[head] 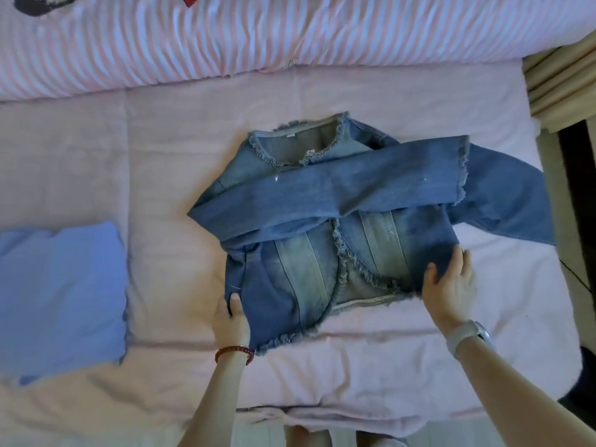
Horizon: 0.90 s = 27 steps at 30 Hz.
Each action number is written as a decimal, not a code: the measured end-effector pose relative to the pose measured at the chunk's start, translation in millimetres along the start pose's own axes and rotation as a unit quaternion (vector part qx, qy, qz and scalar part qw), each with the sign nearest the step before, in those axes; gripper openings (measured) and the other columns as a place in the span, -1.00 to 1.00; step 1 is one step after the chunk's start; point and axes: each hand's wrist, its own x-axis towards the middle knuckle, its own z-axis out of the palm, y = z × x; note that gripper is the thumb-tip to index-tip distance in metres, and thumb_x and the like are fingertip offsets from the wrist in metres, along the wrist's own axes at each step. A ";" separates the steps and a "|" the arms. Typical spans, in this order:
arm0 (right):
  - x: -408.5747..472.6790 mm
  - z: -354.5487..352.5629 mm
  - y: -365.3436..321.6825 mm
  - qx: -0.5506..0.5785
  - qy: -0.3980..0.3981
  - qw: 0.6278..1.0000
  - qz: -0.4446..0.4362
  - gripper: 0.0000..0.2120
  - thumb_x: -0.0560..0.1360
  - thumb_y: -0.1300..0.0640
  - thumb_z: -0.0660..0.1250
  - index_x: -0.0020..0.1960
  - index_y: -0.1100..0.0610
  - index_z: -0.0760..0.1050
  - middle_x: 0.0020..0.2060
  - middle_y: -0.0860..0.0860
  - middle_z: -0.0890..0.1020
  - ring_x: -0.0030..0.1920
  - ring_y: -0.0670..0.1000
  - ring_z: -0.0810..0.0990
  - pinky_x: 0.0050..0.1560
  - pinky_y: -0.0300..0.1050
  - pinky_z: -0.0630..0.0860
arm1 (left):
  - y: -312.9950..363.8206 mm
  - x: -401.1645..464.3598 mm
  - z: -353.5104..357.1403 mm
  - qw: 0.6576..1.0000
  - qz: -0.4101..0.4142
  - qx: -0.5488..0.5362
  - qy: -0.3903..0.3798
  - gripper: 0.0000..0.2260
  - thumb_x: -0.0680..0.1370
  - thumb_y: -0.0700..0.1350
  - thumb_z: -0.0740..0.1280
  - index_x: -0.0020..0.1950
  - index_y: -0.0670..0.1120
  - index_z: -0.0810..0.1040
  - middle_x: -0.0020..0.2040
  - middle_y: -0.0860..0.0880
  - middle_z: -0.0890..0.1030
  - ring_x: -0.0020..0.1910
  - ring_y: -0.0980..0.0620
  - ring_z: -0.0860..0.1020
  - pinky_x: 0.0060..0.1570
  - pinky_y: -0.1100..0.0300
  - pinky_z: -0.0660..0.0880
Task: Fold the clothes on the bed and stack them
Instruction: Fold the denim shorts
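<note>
Both hands (231,321) (450,285) on denim jacket's (322,195) hem — sleeve crossed

Folded cloth (61,295) left of jacket (338,221)

— Any lettering legible on the denim jacket (322,201)?
— None; the small white neck tag (291,135) at its collar is too blurred to read.
— And the wristwatch (471,333)?
— Its face shows nothing readable.
</note>
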 end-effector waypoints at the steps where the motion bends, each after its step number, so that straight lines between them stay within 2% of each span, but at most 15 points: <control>1: 4.1 -2.5 -0.9 0.000 -0.006 1.000 0.020 -0.39 0.50 0.00 0.08 0.46 0.30 0.15 0.42 0.28 0.23 0.40 0.32 0.20 0.32 0.26 0.16 | 1.6 -4.2 -4.8 1.000 0.006 -0.001 0.017 -0.81 0.63 -0.23 0.10 -0.06 -0.31 0.43 -0.12 -0.31 0.47 -0.07 -0.26 0.44 -0.08 0.02 0.33; 3: 13.6 -7.2 -1.1 0.019 -0.045 0.995 0.083 -0.47 0.58 0.00 0.08 0.45 0.27 0.16 0.37 0.28 0.33 0.38 0.27 0.25 0.31 0.18 0.19 | -1.7 -7.9 -14.3 0.998 0.005 -0.001 0.062 -0.78 0.64 -0.23 0.07 -0.01 -0.35 0.43 -0.05 -0.35 0.49 -0.03 -0.27 0.44 0.01 -0.02 0.32; 5: 17.4 -14.1 -2.7 0.070 -0.101 0.986 0.115 -0.60 0.61 0.06 0.10 0.30 0.34 0.33 0.20 0.33 0.48 0.21 0.31 0.41 0.15 0.10 0.33 | -7.3 -7.2 -24.6 0.994 -0.025 0.005 0.102 -0.74 0.64 -0.21 0.06 0.09 -0.39 0.42 0.07 -0.39 0.49 0.06 -0.31 0.44 0.05 -0.02 0.31; 7: 9.3 -21.4 -6.4 0.089 -0.110 0.986 0.092 -0.67 0.60 0.10 0.13 0.13 0.38 0.41 0.05 0.36 0.54 0.06 0.34 0.48 -0.01 0.06 0.37 | -15.3 -1.8 -32.7 0.990 -0.072 0.030 0.116 -0.71 0.65 -0.16 0.07 0.16 -0.38 0.41 0.15 -0.40 0.48 0.12 -0.36 0.44 0.10 -0.07 0.33; 8: 0.9 -23.2 -6.8 0.081 -0.109 0.989 0.063 -0.70 0.60 0.11 0.16 0.10 0.36 0.41 0.01 0.35 0.55 0.03 0.34 0.50 -0.07 0.05 0.36 | -19.0 2.8 -35.5 0.988 -0.096 0.044 0.112 -0.70 0.64 -0.15 0.08 0.18 -0.36 0.41 0.16 -0.39 0.48 0.14 -0.37 0.43 0.12 -0.08 0.34; 10: -15.2 -23.1 0.9 0.016 -0.133 0.991 -0.005 -0.69 0.57 0.08 0.20 0.20 0.28 0.38 0.03 0.28 0.55 0.03 0.32 0.51 -0.13 0.04 0.37 | -22.6 12.1 -37.0 0.985 -0.120 0.064 0.110 -0.74 0.62 -0.19 0.13 0.23 -0.31 0.41 0.21 -0.34 0.48 0.17 -0.35 0.43 0.15 -0.08 0.35; 12: -22.9 -18.1 15.6 -0.070 -0.207 0.975 -0.051 -0.55 0.57 0.02 0.18 0.40 0.15 0.23 0.12 0.22 0.49 0.08 0.28 0.51 -0.06 0.05 0.42 | -18.7 13.4 -33.4 0.983 -0.103 0.083 0.129 -0.69 0.57 -0.24 0.19 0.31 -0.25 0.36 0.29 -0.31 0.40 0.22 -0.32 0.40 0.20 -0.11 0.33; 13: -23.6 -17.5 21.0 -0.073 -0.248 0.965 -0.054 -0.52 0.57 -0.01 0.15 0.44 0.11 0.18 0.09 0.21 0.47 0.06 0.26 0.51 -0.05 0.03 0.44 | -14.2 9.4 -29.6 0.982 -0.072 0.105 0.139 -0.65 0.55 -0.24 0.21 0.33 -0.23 0.34 0.31 -0.30 0.36 0.24 -0.33 0.37 0.20 -0.15 0.30; 15: -17.4 -18.3 29.6 -0.015 -0.288 0.956 -0.048 -0.60 0.59 0.01 0.11 0.38 0.12 0.28 -0.03 0.18 0.48 0.00 0.24 0.52 -0.08 -0.06 0.38 | -1.1 -5.5 -16.4 0.979 0.033 0.147 0.134 -0.60 0.50 -0.18 0.23 0.33 -0.23 0.36 0.30 -0.32 0.37 0.26 -0.35 0.34 0.19 -0.21 0.28; 17: -5.6 -26.5 32.3 0.056 -0.259 0.964 -0.024 -0.66 0.60 0.06 0.09 0.31 0.15 0.39 0.00 0.13 0.49 0.08 0.19 0.51 -0.01 -0.13 0.33 | 14.9 -26.6 6.0 0.967 0.162 0.173 0.098 -0.54 0.42 -0.07 0.18 0.27 -0.23 0.43 0.25 -0.32 0.44 0.24 -0.34 0.39 0.17 -0.21 0.32; 19: 12.9 -38.8 30.5 0.122 -0.209 0.970 0.028 -0.65 0.61 0.08 0.09 0.35 0.14 0.38 0.12 0.05 0.48 0.13 0.09 0.48 0.13 -0.13 0.33 | 30.8 -46.8 37.6 0.938 0.271 0.213 0.045 -0.53 0.40 0.00 0.13 0.25 -0.16 0.45 0.23 -0.26 0.48 0.23 -0.28 0.42 0.17 -0.21 0.34; 21: 38.6 -47.4 30.0 0.211 -0.166 0.959 0.097 -0.64 0.62 0.10 0.07 0.38 0.18 0.33 0.18 0.09 0.50 0.14 0.10 0.48 0.21 -0.04 0.39 | 51.7 -62.3 73.1 0.907 0.348 0.237 -0.005 -0.57 0.42 0.00 0.13 0.25 -0.10 0.43 0.26 -0.20 0.48 0.26 -0.22 0.41 0.19 -0.21 0.33; 23: 67.5 -55.4 26.6 0.353 -0.128 0.905 0.199 -0.65 0.63 0.11 0.05 0.35 0.24 0.32 0.15 0.15 0.51 0.08 0.10 0.51 0.14 0.00 0.46 | 77.0 -74.1 108.3 0.879 0.408 0.246 -0.034 -0.57 0.44 0.00 0.14 0.27 -0.10 0.44 0.29 -0.16 0.47 0.31 -0.16 0.34 0.22 -0.22 0.30; 26: 114.3 -67.2 29.7 0.494 -0.058 0.806 0.322 -0.78 0.61 0.15 0.09 0.18 0.22 0.38 -0.03 0.11 0.51 -0.15 0.02 0.51 -0.07 -0.14 0.51 | 120.4 -85.9 158.6 0.822 0.494 0.278 -0.058 -0.55 0.48 0.01 0.14 0.35 -0.07 0.38 0.37 -0.16 0.40 0.38 -0.14 0.24 0.27 -0.27 0.23; 27: 128.6 -69.4 33.5 0.537 -0.034 0.764 0.357 -0.83 0.60 0.16 0.11 0.12 0.21 0.38 -0.04 0.10 0.52 -0.19 -0.01 0.51 -0.12 -0.18 0.50 | 134.0 -88.5 175.1 0.802 0.513 0.299 -0.065 -0.53 0.48 0.03 0.14 0.37 -0.05 0.35 0.40 -0.17 0.37 0.40 -0.17 0.23 0.28 -0.29 0.20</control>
